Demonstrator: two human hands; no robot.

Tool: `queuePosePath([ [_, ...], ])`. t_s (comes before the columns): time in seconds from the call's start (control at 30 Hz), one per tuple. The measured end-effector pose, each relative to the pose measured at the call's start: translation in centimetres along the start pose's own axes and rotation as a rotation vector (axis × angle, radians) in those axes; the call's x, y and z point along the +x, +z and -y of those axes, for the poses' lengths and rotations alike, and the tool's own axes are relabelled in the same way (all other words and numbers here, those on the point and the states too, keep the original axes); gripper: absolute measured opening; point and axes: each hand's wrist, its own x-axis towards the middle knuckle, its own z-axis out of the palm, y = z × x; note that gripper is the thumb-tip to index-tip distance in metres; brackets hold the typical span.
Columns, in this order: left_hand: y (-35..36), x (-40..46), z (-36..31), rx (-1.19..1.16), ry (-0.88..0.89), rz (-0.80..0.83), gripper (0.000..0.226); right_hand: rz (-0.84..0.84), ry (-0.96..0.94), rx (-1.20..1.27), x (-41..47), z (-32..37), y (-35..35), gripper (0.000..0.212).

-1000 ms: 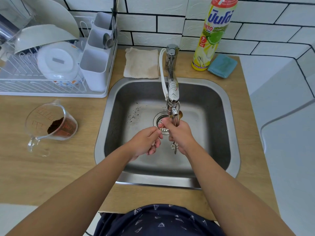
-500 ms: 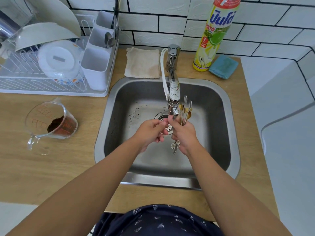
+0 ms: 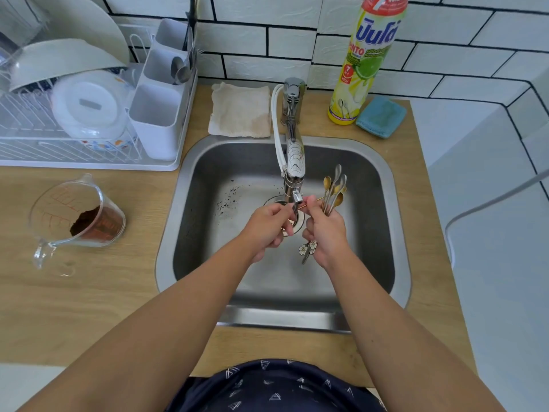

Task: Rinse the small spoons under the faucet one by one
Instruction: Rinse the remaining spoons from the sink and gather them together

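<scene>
Wooden countertop [image 3: 89, 307], light grain, with a steel sink [image 3: 398, 233] set into it at centre. A white dish rack [image 3: 89, 162] is placed at the left rear, against the tiled wall. A clear measuring jug [image 3: 74, 215] is laid on its side in front of the rack, left of the sink, with brown powder inside. A beige cloth [image 3: 240, 110] is spread behind the sink, just left of the faucet base [image 3: 292, 114]. A yellow dish-soap bottle [image 3: 362, 63] is stood upright right of the faucet; a blue sponge [image 3: 381, 115] is set just beside it, at the counter's right rear.
</scene>
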Motion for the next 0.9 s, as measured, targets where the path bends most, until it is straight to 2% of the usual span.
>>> queuePosePath([
  [0.07,0.1,0.1,0.0,0.084,0.048,-0.083,0.038,-0.005,0.012,-0.011,0.0,0.2,0.1,0.028],
  [0.2,-0.3,-0.7,0.0,0.171,0.170,-0.064,0.016,0.001,-0.013,-0.088,-0.3,0.4,0.2,0.037],
  [0.33,-1.0,-1.3,0.5,0.466,0.273,-0.072,0.008,-0.034,-0.027,-0.063,-0.3,0.3,0.7,0.039],
  [0.4,-1.0,-1.3,0.5,0.512,0.243,-0.117,0.021,-0.046,-0.024,-0.084,-0.5,0.2,1.2,0.036],
  [0.47,-0.7,-1.1,0.1,0.451,0.192,-0.151,0.039,-0.058,-0.023,-0.076,-0.6,0.1,1.5,0.029],
  [0.57,-0.4,-0.8,-0.2,0.281,0.113,-0.131,0.053,-0.054,-0.029,-0.078,-0.6,0.3,1.5,0.029],
  [0.63,-0.7,-0.7,0.2,0.128,0.074,-0.035,0.049,-0.062,-0.049,-0.087,-0.6,0.5,1.4,0.027],
  [0.73,-1.1,-0.8,0.9,0.078,0.088,0.103,0.025,-0.076,-0.029,-0.054,-0.5,0.8,1.3,0.021],
  [0.8,-1.2,-0.8,1.1,0.049,0.074,0.077,0.020,-0.080,-0.013,-0.068,-0.5,0.6,1.1,0.023],
  [0.9,-0.8,-0.7,0.7,0.014,0.027,-0.061,0.031,-0.059,0.000,-0.088,-0.5,0.2,1.1,0.024],
])
